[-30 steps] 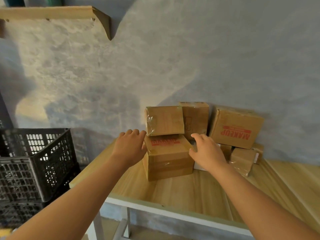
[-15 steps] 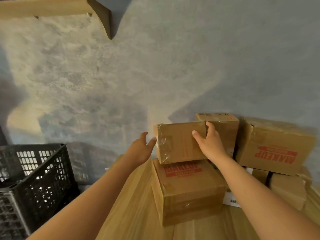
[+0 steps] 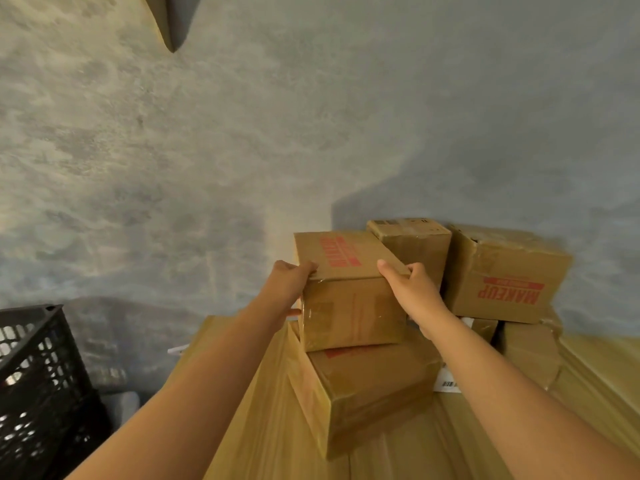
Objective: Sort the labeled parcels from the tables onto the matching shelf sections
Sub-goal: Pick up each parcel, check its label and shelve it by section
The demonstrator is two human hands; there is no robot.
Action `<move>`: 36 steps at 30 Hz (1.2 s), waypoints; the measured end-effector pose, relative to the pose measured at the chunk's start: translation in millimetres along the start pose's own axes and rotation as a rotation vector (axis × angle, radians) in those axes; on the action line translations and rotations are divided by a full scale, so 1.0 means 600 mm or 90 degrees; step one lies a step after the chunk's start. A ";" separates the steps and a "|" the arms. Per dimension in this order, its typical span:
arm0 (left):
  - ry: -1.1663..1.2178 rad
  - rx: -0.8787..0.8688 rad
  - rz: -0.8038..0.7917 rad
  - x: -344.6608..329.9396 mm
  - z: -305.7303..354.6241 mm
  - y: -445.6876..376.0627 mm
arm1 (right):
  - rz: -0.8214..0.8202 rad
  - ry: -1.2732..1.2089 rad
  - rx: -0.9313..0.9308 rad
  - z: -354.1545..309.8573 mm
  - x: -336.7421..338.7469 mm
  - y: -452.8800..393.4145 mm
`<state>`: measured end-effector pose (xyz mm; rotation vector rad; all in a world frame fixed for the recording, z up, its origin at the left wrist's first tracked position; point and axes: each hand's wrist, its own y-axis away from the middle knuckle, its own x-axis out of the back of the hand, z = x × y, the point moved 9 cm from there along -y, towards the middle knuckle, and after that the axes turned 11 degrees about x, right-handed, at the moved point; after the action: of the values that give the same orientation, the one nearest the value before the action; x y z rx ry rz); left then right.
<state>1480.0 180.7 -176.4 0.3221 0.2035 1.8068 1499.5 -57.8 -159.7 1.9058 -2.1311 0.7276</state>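
A brown cardboard parcel (image 3: 349, 306) with a red label on its top face sits on a larger taped parcel (image 3: 370, 396) on the wooden table (image 3: 273, 427). My left hand (image 3: 291, 282) grips its left top edge and my right hand (image 3: 412, 289) grips its right top edge. Behind it stands a small parcel (image 3: 412, 244). To the right a parcel marked MAKEUP (image 3: 505, 275) rests upside down on smaller parcels (image 3: 530, 351).
A black slotted plastic crate (image 3: 38, 386) stands at the lower left beside the table. A grey plastered wall rises right behind the parcels. A wooden shelf bracket (image 3: 162, 19) juts from the wall at the top left.
Both hands have closed on the top parcel, which has tipped so that its red-labelled face points up. The view has come closer to the stack.
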 end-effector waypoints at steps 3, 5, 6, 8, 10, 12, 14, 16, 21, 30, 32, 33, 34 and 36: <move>-0.041 -0.001 -0.036 -0.003 -0.007 0.010 | -0.017 -0.007 -0.028 0.012 -0.002 0.024; -0.052 -0.007 -0.070 -0.005 -0.012 0.016 | -0.012 -0.022 -0.037 0.016 0.000 0.036; -0.052 -0.017 -0.087 -0.006 -0.014 0.020 | -0.010 -0.036 -0.037 0.016 0.001 0.043; -0.050 -0.044 -0.111 -0.007 -0.018 0.032 | -0.009 -0.084 -0.036 0.017 0.000 0.058; -0.039 -0.071 -0.122 -0.007 -0.023 0.043 | -0.008 -0.131 -0.040 0.019 -0.002 0.073; -0.024 -0.097 -0.136 -0.006 -0.025 0.055 | -0.004 -0.161 -0.032 0.016 -0.003 0.087; 0.006 -0.115 -0.160 -0.003 -0.025 0.068 | 0.016 -0.171 -0.008 0.011 0.003 0.097; 0.052 -0.111 -0.179 0.005 -0.024 0.074 | 0.035 -0.157 0.029 -0.007 0.012 0.106; 0.173 -0.061 -0.233 0.024 -0.037 0.078 | 0.086 -0.172 0.000 -0.032 0.038 0.106; 0.247 -0.065 -0.296 0.063 -0.045 0.083 | -0.097 -0.295 -0.160 -0.013 -0.027 0.127; 0.169 -0.116 -0.258 0.077 -0.029 0.083 | -0.070 -0.293 -0.094 -0.043 -0.015 0.122; 0.119 -0.138 -0.230 0.080 -0.020 0.084 | -0.053 -0.271 -0.058 -0.057 -0.007 0.119; 0.071 -0.153 -0.204 0.079 -0.012 0.089 | -0.035 -0.240 -0.021 -0.072 0.001 0.117; -0.008 -0.168 -0.188 0.063 0.003 0.107 | 0.002 -0.173 0.054 -0.101 0.016 0.118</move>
<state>1412.7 200.8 -151.2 0.1094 0.0016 1.5160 1418.5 -34.1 -119.5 2.1551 -2.2910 0.5979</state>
